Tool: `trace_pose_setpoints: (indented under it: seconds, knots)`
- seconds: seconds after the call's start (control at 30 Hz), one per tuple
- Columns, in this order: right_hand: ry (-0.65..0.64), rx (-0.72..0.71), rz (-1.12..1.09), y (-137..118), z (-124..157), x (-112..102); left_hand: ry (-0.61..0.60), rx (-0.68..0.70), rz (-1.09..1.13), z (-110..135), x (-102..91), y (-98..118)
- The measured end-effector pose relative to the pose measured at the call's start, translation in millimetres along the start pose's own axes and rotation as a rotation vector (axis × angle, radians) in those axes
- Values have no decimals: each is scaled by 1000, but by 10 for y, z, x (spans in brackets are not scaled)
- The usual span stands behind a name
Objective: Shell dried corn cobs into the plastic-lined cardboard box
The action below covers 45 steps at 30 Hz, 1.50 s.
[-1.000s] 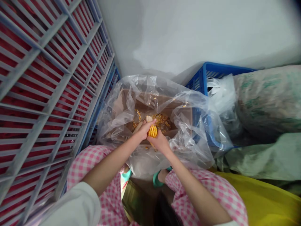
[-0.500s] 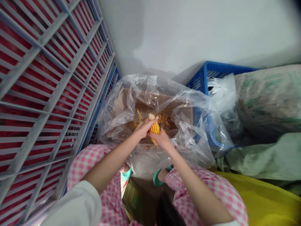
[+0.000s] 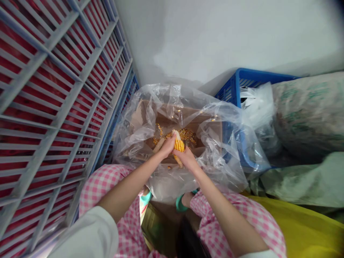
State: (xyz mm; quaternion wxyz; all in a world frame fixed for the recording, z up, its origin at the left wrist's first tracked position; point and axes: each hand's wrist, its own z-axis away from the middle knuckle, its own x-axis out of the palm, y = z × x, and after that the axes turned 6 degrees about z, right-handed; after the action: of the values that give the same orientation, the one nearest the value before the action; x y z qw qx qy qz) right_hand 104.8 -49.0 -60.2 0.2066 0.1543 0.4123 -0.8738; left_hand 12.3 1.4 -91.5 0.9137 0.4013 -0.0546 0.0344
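A yellow corn cob (image 3: pixel 178 145) is gripped between both my hands over a cardboard box (image 3: pixel 161 111). Its far end shows a pale bare core, while yellow kernels cover the middle. My left hand (image 3: pixel 168 145) is closed around the far left side of the cob. On the near right side, my right hand (image 3: pixel 187 157) wraps the cob. Loose corn kernels (image 3: pixel 187 135) lie in the box below. A pale bare cob (image 3: pixel 159 145) rests beside my left hand, partly covered by it.
Clear plastic sheeting (image 3: pixel 220 143) lines and overhangs the box. A blue crate (image 3: pixel 236 86) with plastic bags and a large filled sack (image 3: pixel 311 111) stands right. Grey plastic crates (image 3: pixel 56 125) rise on the left. A white wall (image 3: pixel 215 39) is behind, a yellow sheet (image 3: pixel 303 229) lower right.
More of the pale bare core shows at the cob's far end, and my left thumb has shifted along it. Both hands remain on the cob. The view has shifted slightly.
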Motion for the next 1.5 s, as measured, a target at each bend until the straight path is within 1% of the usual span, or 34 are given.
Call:
trace_pose_setpoints:
  seconds: [0.1,0.17,0.23,0.33,0.47,0.57,0.63,0.73,0.8,0.97,1.03,1.1,1.2,1.3,1.4,1.5]
  knots:
    - [-18,-22,-57,-15,-14,-54,-153,-134,256,12,1,100]
    - [2,-6,7,-55,3,-88,-215,-242,358,22,5,176]
    - [18,51,140,-104,35,-103,-230,-322,383,32,15,232]
    - [30,122,310,-162,81,-80,-180,-372,393,42,39,258]
    - [25,132,344,-163,110,4,-133,-388,395,44,60,190]
    - [18,104,375,-116,117,65,-103,-388,384,51,55,118]
    - [10,82,365,-80,105,78,-78,-361,384,62,54,100]
    - [8,70,263,-55,64,42,-101,-320,432,75,66,140]
    - [12,69,216,-66,46,5,-123,-324,465,76,75,185]
    - [23,55,320,-126,78,-12,-102,-376,423,72,72,214]
    - [21,64,301,-130,80,-13,-131,-360,433,81,62,211]
    - [21,68,190,-119,58,-37,-199,-330,469,92,49,223]
    - [-5,-7,-31,-91,4,-98,-309,-307,511,92,20,264]
    - [-24,-67,-145,-57,-32,-134,-386,-306,495,54,-14,288]
    - [5,-45,-154,-35,-33,-128,-395,-351,450,23,-20,277]
    - [-9,-50,-164,-57,-13,-110,-336,-325,494,74,21,240]
